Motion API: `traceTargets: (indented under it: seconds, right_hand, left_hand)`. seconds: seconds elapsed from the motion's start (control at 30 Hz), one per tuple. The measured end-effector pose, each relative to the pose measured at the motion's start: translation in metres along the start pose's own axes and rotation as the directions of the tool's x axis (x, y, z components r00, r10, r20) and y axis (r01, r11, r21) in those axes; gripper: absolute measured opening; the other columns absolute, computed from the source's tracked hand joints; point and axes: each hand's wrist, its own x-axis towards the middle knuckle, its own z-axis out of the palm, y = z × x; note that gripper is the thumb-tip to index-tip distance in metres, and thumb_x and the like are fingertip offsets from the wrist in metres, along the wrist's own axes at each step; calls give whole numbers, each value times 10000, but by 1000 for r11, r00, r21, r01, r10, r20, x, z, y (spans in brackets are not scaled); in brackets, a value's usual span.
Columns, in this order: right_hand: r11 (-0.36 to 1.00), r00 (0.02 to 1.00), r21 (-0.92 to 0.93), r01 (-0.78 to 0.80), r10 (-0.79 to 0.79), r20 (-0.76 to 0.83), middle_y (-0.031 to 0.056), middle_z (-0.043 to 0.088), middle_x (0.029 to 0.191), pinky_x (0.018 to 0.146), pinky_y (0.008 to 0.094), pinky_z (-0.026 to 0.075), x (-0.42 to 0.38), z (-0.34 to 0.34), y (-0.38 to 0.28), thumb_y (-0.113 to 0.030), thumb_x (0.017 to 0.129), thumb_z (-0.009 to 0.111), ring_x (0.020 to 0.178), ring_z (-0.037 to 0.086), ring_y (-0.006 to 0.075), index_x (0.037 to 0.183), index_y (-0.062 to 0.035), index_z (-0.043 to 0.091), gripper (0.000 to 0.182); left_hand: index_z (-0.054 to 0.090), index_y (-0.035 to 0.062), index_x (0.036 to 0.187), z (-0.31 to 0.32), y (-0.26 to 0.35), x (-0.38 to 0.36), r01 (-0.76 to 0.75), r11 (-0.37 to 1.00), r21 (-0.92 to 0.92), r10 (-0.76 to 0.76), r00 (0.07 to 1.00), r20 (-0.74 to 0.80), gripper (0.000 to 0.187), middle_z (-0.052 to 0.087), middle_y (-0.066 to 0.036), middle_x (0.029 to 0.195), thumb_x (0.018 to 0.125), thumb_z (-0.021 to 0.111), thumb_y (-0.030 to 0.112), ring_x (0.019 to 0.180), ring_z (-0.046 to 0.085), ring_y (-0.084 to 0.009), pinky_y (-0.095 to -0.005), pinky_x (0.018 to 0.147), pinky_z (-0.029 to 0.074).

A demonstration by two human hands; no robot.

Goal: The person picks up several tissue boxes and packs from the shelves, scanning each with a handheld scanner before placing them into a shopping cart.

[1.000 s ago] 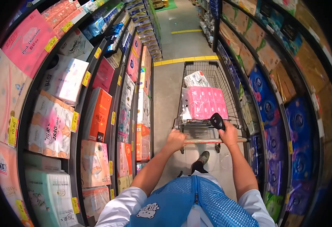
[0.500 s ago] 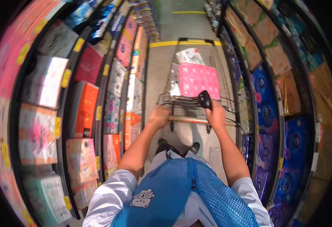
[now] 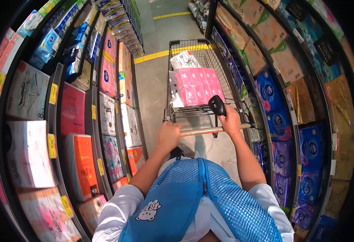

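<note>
My left hand (image 3: 169,135) is wrapped round the left end of the shopping cart's handlebar (image 3: 201,131). Near the bar's right end, my right hand (image 3: 230,122) is closed on a black barcode scanner (image 3: 217,105), its head pointing up and left. That hand also lies against the handlebar, though its grip there is partly hidden. Inside the wire shopping cart (image 3: 224,78) is a pink multi-pack of tissue (image 3: 200,85) in clear film. Behind it lies a white tissue pack (image 3: 184,60), and another white pack (image 3: 174,92) shows along its left side.
Shelves of boxed and wrapped tissue flank the aisle, with orange packs (image 3: 83,167) on the left and blue packs (image 3: 268,89) on the right. The cart's right side runs close to the right shelf. A yellow floor line (image 3: 154,55) crosses ahead.
The shelf goods have slid toward me as the cart and I moved forward along the aisle. The cart now appears slightly further left and nearer the right shelf. Both hands keep their holds.
</note>
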Motion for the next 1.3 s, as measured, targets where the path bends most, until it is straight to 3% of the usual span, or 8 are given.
traceTargets:
  seconds: [0.2, 0.37, 0.47, 0.57, 0.87, 1.13, 1.23, 1.3]
  right_hand:
    - [996, 998, -73, -56, 54, -42, 256, 666, 1116, 909, 488, 513, 44, 22, 3, -56, 785, 710, 1060, 621, 478, 1200, -1, 629, 426]
    - [997, 994, 19, -73, 74, -78, 219, 692, 1029, 856, 384, 529, 61, 57, 32, -42, 851, 680, 942, 692, 325, 1238, -9, 635, 391]
    - [998, 991, 60, -12, 19, -132, 216, 693, 983, 824, 368, 527, 78, 61, 18, -55, 859, 680, 886, 679, 313, 1169, 3, 657, 316]
    - [998, 998, 30, -59, 60, -21, 234, 689, 1040, 864, 392, 532, 94, 57, 12, -65, 839, 722, 958, 690, 386, 1204, 38, 636, 389]
    - [989, 989, -7, -146, 147, 27, 246, 703, 1090, 902, 396, 529, 155, 71, 24, -84, 857, 742, 1010, 699, 393, 1245, 28, 630, 419]
    - [1000, 1000, 31, 5, -5, 29, 272, 685, 1159, 983, 429, 504, 241, 92, 42, 12, 823, 657, 1095, 671, 408, 1306, 56, 597, 489]
    - [988, 989, 76, -133, 127, 77, 260, 694, 1093, 892, 472, 526, 282, 94, 35, -23, 802, 685, 1028, 676, 445, 1260, -7, 631, 461]
    - [983, 973, 53, -176, 166, 163, 250, 674, 1120, 908, 497, 510, 310, 93, 35, -34, 769, 721, 1034, 645, 453, 1242, 1, 620, 485]
  left_hand:
    - [672, 76, 944, -12, -42, 37, -108, 991, -76, 110, 994, 29, 215, 714, -128, 814, 777, 754, 186, 900, 698, -292, -426, 957, 445]
    - [614, 87, 821, 1, -76, 57, -135, 981, -138, 122, 987, -102, 86, 678, -128, 722, 789, 631, 164, 726, 687, -297, -435, 833, 459]
    - [667, 64, 855, 1, -86, 71, -117, 991, -63, 108, 985, -132, 109, 689, -127, 731, 822, 604, 146, 757, 699, -272, -396, 904, 463]
    - [673, 73, 882, -15, -91, 82, -83, 994, -72, 81, 996, -31, 103, 689, -115, 730, 847, 606, 143, 791, 695, -267, -382, 941, 442]
    - [677, 83, 940, -18, -114, 134, -20, 998, -64, 21, 1000, 13, 137, 706, -86, 812, 872, 609, 180, 893, 681, -243, -364, 961, 425]
    - [647, 80, 882, -23, -148, 208, 2, 999, -37, -7, 990, -140, 102, 690, -107, 805, 808, 639, 150, 873, 680, -279, -410, 920, 480]
    - [653, 101, 927, 13, -171, 234, 63, 997, 48, -55, 988, -146, 122, 654, -99, 746, 815, 611, 119, 767, 655, -291, -433, 847, 510]
    - [677, 123, 970, -22, -170, 254, 18, 999, 34, -11, 982, -190, 170, 650, -90, 730, 803, 644, 112, 727, 651, -302, -436, 951, 510]
